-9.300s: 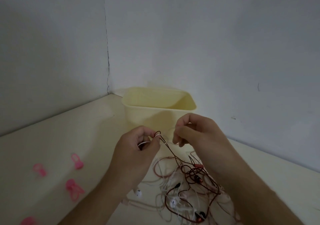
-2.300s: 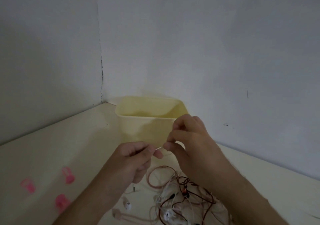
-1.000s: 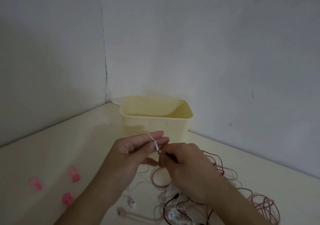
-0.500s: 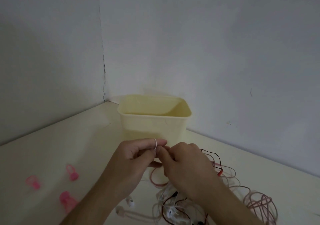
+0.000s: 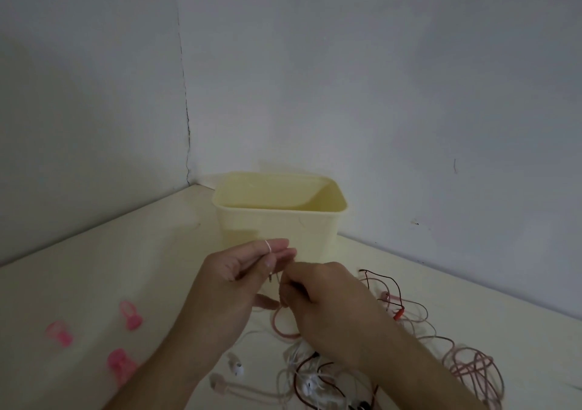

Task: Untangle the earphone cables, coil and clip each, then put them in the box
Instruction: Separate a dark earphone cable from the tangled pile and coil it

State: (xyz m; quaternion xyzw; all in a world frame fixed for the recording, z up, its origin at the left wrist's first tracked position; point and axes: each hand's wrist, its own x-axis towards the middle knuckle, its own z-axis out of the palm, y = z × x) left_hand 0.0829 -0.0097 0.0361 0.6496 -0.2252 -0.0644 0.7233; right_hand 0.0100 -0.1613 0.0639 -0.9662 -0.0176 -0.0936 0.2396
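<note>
A tangle of white, pink and dark red earphone cables (image 5: 318,375) lies on the cream table in front of me. My left hand (image 5: 234,286) has a white cable (image 5: 267,245) looped over its forefinger and pinches it with the thumb. My right hand (image 5: 318,299) is right beside it, fingers curled and pinching the same cable near its metal plug. A pale yellow open box (image 5: 280,220) stands just behind both hands, in the wall corner. Loose pink cable coils (image 5: 475,368) lie at the right.
Three pink clips lie on the table at the left (image 5: 130,315), (image 5: 59,334), (image 5: 118,365). Grey walls meet in a corner behind the box. White earbuds (image 5: 236,367) lie near my left forearm.
My right hand has dropped slightly below my left hand's fingertips, still at the white cable. The loop stays over my left forefinger. The pile and box have not moved.
</note>
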